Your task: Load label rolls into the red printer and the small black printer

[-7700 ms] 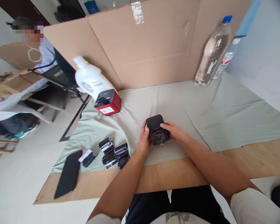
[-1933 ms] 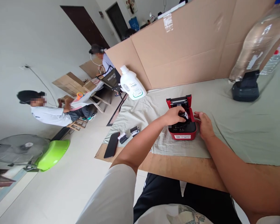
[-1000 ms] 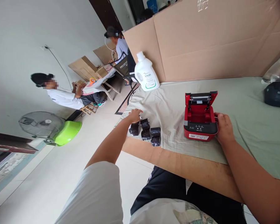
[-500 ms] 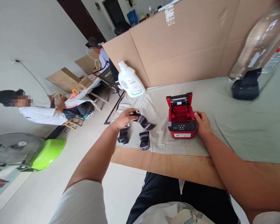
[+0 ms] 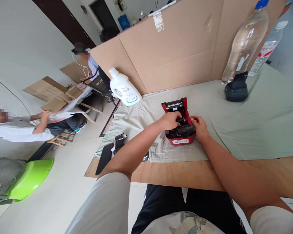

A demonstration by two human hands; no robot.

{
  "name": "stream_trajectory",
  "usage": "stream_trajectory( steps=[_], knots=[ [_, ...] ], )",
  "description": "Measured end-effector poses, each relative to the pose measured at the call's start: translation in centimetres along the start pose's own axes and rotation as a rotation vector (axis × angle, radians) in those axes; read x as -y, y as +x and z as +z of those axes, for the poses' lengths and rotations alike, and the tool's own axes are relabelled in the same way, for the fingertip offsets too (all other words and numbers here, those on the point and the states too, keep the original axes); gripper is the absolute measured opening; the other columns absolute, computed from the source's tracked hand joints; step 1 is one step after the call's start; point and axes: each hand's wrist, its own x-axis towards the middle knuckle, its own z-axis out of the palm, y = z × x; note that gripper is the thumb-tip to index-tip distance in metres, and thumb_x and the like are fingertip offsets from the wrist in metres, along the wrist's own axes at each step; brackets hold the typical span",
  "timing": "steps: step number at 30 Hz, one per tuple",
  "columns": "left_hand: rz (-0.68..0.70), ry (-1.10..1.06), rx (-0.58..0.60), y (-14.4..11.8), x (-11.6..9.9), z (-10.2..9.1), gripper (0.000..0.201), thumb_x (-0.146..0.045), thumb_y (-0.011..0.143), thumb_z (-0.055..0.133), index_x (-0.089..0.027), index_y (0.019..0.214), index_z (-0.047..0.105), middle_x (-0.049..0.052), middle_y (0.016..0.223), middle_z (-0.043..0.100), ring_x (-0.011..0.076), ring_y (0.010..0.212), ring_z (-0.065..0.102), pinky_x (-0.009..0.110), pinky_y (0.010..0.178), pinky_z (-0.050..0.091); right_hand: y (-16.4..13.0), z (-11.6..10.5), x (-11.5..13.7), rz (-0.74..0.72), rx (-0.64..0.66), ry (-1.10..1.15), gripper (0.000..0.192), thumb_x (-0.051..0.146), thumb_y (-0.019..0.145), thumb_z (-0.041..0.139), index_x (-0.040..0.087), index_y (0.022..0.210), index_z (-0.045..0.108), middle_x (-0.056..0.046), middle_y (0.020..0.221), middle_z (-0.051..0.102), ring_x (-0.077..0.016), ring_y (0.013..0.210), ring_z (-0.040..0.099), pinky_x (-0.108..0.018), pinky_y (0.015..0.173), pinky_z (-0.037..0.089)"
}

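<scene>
A small red and black label printer (image 5: pixel 180 141) stands on the cloth with its lid (image 5: pixel 177 105) raised. My left hand (image 5: pixel 171 120) reaches over its open bay, fingers closed on a black paper roll (image 5: pixel 180 120). A loose black strip (image 5: pixel 187 130) from the roll hangs over the printer's front panel. At the right wall of the printer, my right hand (image 5: pixel 200 127) grips the edge with bent fingers and thumb. Another black roll (image 5: pixel 120 139) lies to the left, and a further black piece (image 5: pixel 146 158) is mostly hidden behind my left forearm.
A black phone-like slab (image 5: pixel 104 159) lies at the table's left edge. Behind stand a white jug (image 5: pixel 125 89), a cardboard screen (image 5: pixel 175 58), a large water bottle (image 5: pixel 246 42), a smaller bottle (image 5: pixel 266 52) and a black device (image 5: pixel 236 87). Two people sit at the left.
My left hand has carried the black roll rightward from beside the printer into its open bay. My right hand stays at the printer's right side. The camera view has shifted.
</scene>
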Motion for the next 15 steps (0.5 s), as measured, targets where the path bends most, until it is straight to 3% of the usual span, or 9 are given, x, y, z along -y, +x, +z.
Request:
stream_trajectory(
  steps=[4,9,12,15],
  knots=[
    [-0.085,0.236,0.112,1.4,-1.6,0.8,0.039,-0.013,0.073,0.065,-0.018,0.112,0.069,0.012,0.114,0.073,0.0317,0.109,0.067,0.041,0.094,0.052,0.1,-0.1,-0.2,-0.005,0.042,0.013,0.048,0.067,0.074,0.062,0.024,0.095,0.059,0.001,0.076,0.065,-0.0174,0.068,0.061,-0.034,0.064,0.053],
    [-0.067,0.298,0.171,2.1,-1.6,0.9,0.036,-0.016,0.079,0.063,-0.019,0.114,0.072,0.01,0.117,0.073,0.0297,0.112,0.067,0.037,0.096,0.051,0.2,-0.1,-0.3,-0.009,0.025,0.013,0.046,0.066,0.074,0.064,0.024,0.094,0.061,0.001,0.076,0.066,-0.0173,0.069,0.06,-0.034,0.066,0.053],
    [-0.033,0.263,0.126,2.0,-0.9,1.2,0.037,-0.021,0.082,0.065,-0.017,0.118,0.07,0.012,0.122,0.072,0.0302,0.114,0.066,0.039,0.099,0.051,0.1,-0.2,-0.2,-0.014,0.021,0.005,0.046,0.065,0.074,0.064,0.024,0.095,0.062,0.0,0.081,0.067,-0.0183,0.074,0.061,-0.036,0.07,0.054],
    [0.077,0.106,-0.029,0.9,0.0,1.5,0.032,-0.019,0.085,0.061,-0.018,0.116,0.071,0.009,0.123,0.071,0.0261,0.114,0.066,0.037,0.102,0.05,0.0,-0.2,-0.1,-0.024,0.009,-0.004,0.047,0.065,0.075,0.063,0.023,0.095,0.062,-0.002,0.087,0.067,-0.0194,0.079,0.062,-0.038,0.075,0.054]
  ],
)
